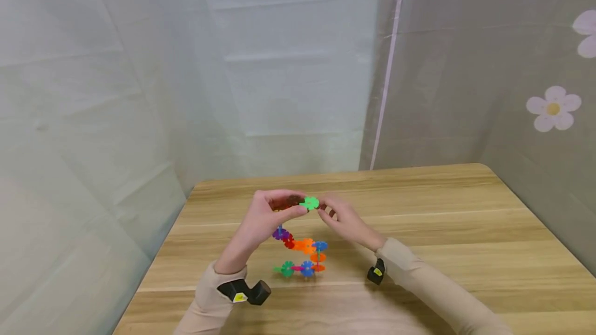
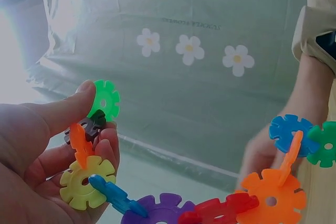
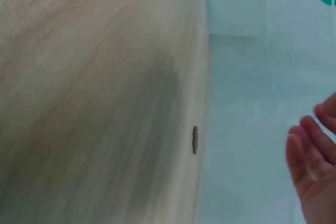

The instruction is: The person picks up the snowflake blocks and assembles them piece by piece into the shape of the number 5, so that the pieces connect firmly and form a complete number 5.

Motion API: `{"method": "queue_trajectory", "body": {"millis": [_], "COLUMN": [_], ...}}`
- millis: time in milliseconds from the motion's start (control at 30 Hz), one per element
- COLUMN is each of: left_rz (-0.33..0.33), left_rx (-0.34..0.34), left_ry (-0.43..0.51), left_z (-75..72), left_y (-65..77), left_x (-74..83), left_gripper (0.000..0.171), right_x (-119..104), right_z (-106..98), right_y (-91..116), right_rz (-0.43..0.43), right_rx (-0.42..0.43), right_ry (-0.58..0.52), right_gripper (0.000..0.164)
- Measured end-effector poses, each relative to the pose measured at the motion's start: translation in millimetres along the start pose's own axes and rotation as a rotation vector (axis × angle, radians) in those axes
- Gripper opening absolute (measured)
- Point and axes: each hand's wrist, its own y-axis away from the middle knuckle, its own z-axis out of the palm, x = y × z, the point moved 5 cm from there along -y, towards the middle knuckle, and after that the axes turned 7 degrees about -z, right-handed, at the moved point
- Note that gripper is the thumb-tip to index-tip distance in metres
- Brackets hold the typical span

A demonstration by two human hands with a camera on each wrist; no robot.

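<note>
A chain of slotted plastic discs in many colours hangs from my left hand (image 1: 265, 216). Thumb and fingers of that hand pinch its upper end, at a bright green disc (image 2: 106, 98) joined to a dark disc (image 2: 84, 128). Below follow an orange, a yellow disc (image 2: 86, 183), a blue and a purple one. The lower part of the chain turns through an orange disc (image 1: 306, 245) to a green disc (image 1: 287, 269). My right hand (image 1: 346, 221) is beside the bright green disc, its fingers loosely bent; in the right wrist view they hold nothing.
The wooden table (image 1: 442, 211) lies beneath both hands. Pale cloth (image 1: 288, 92) hangs behind it, with a grey flowered cloth (image 1: 465, 92) at the right. A small thin dark piece (image 3: 195, 140) shows near the table's edge.
</note>
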Motion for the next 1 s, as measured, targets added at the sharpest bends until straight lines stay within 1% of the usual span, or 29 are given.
{"method": "queue_trajectory", "body": {"millis": [100,233,367,533,733,900,1000], "left_rz": [0.007,0.003,0.007,0.008,-0.003,0.008,0.010], "left_rx": [0.000,0.002,0.000,0.003,0.001,-0.005,-0.006], "left_ry": [-0.001,-0.007,-0.019,-0.018,-0.023,-0.022,-0.026], "left_z": [-0.5,-1.6,-1.8,-1.2,-0.9,0.6,1.5], "left_y": [0.5,1.3,1.7,2.6,4.2,4.3,3.9], "left_x": [1.6,2.3,1.4,1.1,0.5,0.8,0.3], "left_gripper": [0.029,0.029,0.029,0.029,0.028,0.028,0.027], "right_x": [8.8,18.6,24.4,27.6,32.1,34.3,34.7], "right_z": [10.1,24.1,32.9,40.9,51.5,57.3,60.8], "right_y": [-0.3,-1.3,-2.2,-3.3,-3.9,-3.8,-3.8], "right_rz": [0.049,0.108,0.134,0.106,0.101,0.068,0.076], "right_rx": [-0.102,-0.236,-0.326,-0.365,-0.415,-0.431,-0.455], "right_ry": [0.028,0.041,0.069,0.102,0.128,0.162,0.190], "right_gripper": [0.016,0.024,0.029,0.032,0.039,0.053,0.060]}}
